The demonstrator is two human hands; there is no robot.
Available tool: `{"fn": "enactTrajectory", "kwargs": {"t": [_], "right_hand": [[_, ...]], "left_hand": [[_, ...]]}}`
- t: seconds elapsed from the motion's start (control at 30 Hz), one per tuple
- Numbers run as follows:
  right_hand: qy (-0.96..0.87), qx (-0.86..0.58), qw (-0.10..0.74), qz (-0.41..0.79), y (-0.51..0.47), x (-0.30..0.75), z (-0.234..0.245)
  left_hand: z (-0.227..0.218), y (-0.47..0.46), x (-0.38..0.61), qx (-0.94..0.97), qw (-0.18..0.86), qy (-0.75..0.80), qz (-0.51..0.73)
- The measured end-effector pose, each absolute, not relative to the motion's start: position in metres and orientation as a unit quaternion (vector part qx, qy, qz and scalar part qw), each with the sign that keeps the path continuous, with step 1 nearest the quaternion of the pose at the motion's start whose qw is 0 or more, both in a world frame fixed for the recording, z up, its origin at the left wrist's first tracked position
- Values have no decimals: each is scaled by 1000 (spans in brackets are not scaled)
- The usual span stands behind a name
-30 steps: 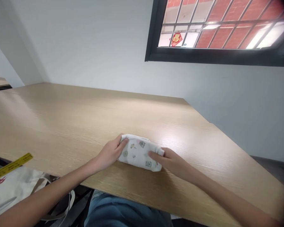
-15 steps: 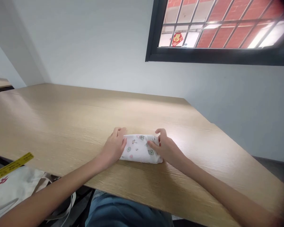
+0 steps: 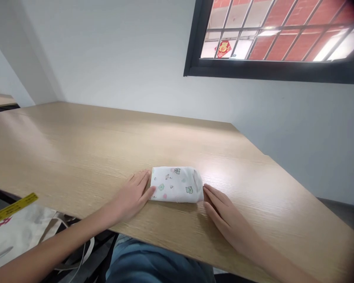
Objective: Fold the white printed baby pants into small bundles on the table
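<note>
My left hand point(image 3: 132, 194) and right hand point(image 3: 224, 212) lie flat, open — flanking the folded cloth point(image 3: 175, 184) on the desk point(image 3: 76, 149).

Even, soft daylight fills the room, coming from the barred window point(image 3: 280, 35) at upper right, where patches of the panes are blown out white. A pale glare streak lies on the desk point(image 3: 76, 145) just behind the folded cloth point(image 3: 176, 184). Shadows are faint. Wide-angle distortion bends lines, and the right corners darken and blur.
</note>
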State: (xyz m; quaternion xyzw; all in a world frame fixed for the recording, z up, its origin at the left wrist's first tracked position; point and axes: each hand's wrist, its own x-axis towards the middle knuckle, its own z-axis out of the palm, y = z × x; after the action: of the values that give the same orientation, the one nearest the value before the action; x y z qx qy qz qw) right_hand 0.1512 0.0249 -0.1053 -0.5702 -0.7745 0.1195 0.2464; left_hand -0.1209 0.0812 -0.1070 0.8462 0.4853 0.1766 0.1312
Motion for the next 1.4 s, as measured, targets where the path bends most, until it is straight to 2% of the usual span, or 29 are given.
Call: {"fn": "enactTrajectory", "kwargs": {"t": [0.1, 0.23, 0.43, 0.63, 0.7, 0.8, 0.87, 0.97, 1.03, 1.17, 1.27, 1.4], "right_hand": [[-697, -594, 331, 227, 14, 141, -105], [-652, -570, 385, 320, 22, 117, -103], [-624, -565, 441, 313, 69, 109, -105], [-649, -521, 419, 364, 107, 105, -106], [-658, -532, 426, 322, 104, 105, -106], [-735, -501, 431, 151, 81, 107, -106], [-816, -441, 370, 56, 60, 106, -105], [-886, -392, 248, 0, 33, 100, -101], [-899, -388, 201, -28, 26, 94, -99], [-900, -405, 131, -96, 28, 87, -97], [-891, -399, 91, -196, 28, 86, -98], [-856, -429, 93, -274, 5, 106, -113]], "left_hand": [[-96, 91, -114, 798, 249, 486, 254], [-85, 114, -95, 753, 351, 473, 293], [-95, 81, -101, 731, 371, 485, 303], [-101, 18, -109, 726, 390, 502, 264], [-101, 17, -112, 722, 392, 505, 265], [-102, 30, -116, 721, 355, 532, 268], [-102, 41, -116, 736, 309, 547, 250], [-101, 51, -111, 776, 258, 539, 202], [-100, 53, -104, 789, 248, 529, 191], [-100, 51, -88, 800, 244, 524, 159], [-97, 46, -74, 811, 234, 525, 110], [-88, 35, -46, 859, 229, 451, 77]]}}
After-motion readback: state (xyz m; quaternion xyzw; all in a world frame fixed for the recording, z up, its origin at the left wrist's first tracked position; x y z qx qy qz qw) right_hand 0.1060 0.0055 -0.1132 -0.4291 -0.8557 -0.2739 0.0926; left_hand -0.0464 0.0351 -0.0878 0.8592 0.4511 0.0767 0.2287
